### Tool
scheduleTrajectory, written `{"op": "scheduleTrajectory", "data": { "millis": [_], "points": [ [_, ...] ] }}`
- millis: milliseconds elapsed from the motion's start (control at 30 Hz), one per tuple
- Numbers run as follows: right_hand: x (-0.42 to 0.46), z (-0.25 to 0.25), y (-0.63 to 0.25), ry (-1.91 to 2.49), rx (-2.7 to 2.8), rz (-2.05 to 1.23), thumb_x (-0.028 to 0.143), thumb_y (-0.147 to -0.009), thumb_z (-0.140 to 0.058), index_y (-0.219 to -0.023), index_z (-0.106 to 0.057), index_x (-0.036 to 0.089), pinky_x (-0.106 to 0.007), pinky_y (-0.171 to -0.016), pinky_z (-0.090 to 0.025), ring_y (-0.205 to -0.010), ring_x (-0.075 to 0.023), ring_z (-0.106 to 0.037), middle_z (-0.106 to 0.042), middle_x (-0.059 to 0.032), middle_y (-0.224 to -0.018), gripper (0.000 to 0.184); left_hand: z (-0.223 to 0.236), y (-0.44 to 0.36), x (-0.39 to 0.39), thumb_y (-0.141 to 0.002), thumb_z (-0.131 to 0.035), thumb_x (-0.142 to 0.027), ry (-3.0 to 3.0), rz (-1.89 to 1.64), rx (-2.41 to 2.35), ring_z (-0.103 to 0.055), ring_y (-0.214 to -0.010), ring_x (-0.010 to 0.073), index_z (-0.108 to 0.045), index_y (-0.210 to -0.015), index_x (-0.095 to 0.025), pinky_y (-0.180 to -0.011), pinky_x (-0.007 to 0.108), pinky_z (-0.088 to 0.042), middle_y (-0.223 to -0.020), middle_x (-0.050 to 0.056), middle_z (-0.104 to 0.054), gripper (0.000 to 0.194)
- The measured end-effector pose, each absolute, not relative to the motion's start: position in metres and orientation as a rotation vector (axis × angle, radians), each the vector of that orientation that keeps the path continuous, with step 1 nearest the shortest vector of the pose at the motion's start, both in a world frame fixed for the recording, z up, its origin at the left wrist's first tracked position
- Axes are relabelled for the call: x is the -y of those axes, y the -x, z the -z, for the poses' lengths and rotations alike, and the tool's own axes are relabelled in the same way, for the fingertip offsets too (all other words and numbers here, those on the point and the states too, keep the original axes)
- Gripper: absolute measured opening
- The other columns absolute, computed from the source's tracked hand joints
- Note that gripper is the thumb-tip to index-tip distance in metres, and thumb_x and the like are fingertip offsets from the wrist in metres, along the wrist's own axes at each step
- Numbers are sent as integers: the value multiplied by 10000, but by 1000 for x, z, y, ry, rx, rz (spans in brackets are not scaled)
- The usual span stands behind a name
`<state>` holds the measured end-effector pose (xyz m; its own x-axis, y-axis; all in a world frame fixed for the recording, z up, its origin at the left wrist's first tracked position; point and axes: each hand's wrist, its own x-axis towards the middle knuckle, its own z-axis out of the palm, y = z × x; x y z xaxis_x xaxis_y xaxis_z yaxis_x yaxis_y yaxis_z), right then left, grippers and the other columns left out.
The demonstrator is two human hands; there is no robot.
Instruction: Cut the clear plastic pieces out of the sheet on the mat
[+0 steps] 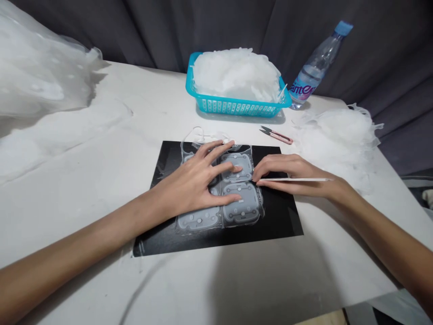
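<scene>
A translucent sheet of joined grey rounded panels lies on a black mat. My left hand rests across it with fingers spread, the thumb and fingertips touching the panels. It covers part of the left panels. At the sheet's right edge, my right hand is closed in a pinch round a thin white stick. The stick's tip is at the gap between the upper and lower right panels. Loose clear strips curl at the sheet's far edge.
Behind the mat stands a turquoise basket heaped with white translucent pieces. Pink-handled thread snips lie in front of it. A water bottle leans in view beside the basket. A translucent pile sits right, and a large plastic bag left.
</scene>
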<state>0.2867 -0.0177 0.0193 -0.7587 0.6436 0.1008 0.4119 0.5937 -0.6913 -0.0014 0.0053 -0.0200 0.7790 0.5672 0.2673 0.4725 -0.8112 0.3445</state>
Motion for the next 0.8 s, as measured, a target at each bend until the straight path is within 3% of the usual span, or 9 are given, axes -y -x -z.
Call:
{"op": "scheduleTrajectory", "data": {
  "millis": [367,800],
  "points": [
    [18,-18,-285,854,2453,-971,328,-1054,-587,-1121,-734,216,-378,-932,-569,-1021,-229,-707,-762,-83,-1112,196,18,0,-6,-889,-743,-607,-2664,-542,-806,-341,-1536,422,-697,-1319,-277,-1214,675,-407,-1709,96,-354,544],
    [13,-17,-288,813,2472,-980,294,-1066,-569,-1115,-718,213,-350,-929,-549,-1028,-216,-701,-757,-80,-1101,176,20,2,-7,-913,-692,-646,-2716,-510,-804,-311,-1562,402,-691,-1327,-268,-1229,647,-394,-1707,103,-355,561]
  ]
}}
